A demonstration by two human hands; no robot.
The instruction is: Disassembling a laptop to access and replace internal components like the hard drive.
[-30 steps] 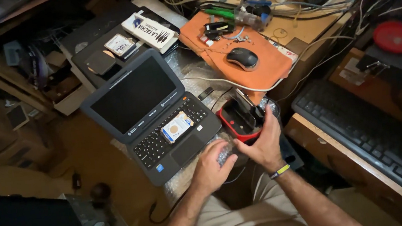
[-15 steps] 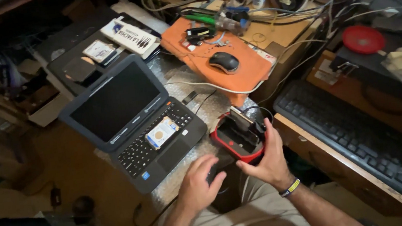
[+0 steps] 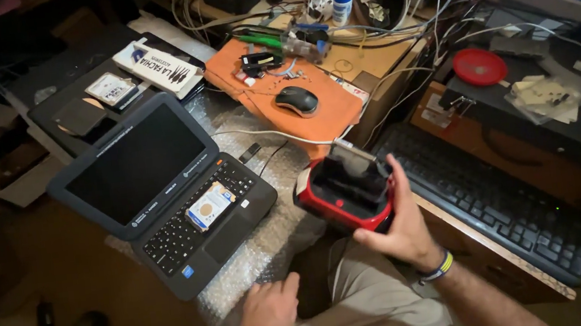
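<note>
The red and black docking station (image 3: 343, 197) sits in the right hand (image 3: 401, 227), fingers wrapped around its right side, slot opening facing up, a cable plugged at its back. It hangs just right of the open laptop (image 3: 164, 190), which carries a bare hard drive (image 3: 209, 206) on its keyboard. The left hand (image 3: 267, 320) rests empty, fingers loosely curled, below the laptop on bubble wrap (image 3: 270, 240).

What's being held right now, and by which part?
The right hand grips the red and black dock by its near right corner. The left hand holds nothing, resting by the bubble wrap.
</note>
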